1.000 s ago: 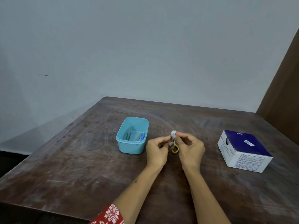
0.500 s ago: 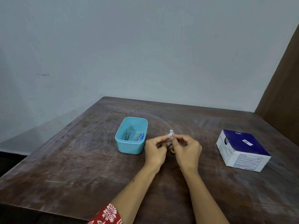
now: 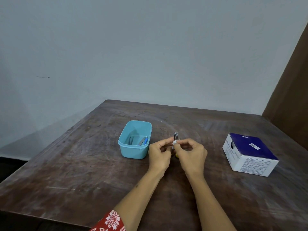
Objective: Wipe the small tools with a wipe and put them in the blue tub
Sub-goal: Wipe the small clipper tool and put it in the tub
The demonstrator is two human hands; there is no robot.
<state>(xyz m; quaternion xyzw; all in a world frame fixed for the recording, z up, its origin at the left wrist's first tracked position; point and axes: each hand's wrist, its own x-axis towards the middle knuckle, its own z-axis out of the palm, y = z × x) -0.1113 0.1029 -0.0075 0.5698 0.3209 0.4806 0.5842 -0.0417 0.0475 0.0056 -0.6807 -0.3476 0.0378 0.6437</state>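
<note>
Now, small tool [image 3: 176,136] pinched between left hand [image 3: 159,154], right hand [image 3: 191,154]

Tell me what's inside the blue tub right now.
The blue tub holds a few slim tools: greyish metal pieces to the left and one with a blue handle to the right. The near wall hides their lower ends, so an exact count isn't possible.

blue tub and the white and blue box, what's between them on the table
In the head view, both hands: the left hand and right hand together hold a small metal tool and white wipe between the blue tub and box.
</note>
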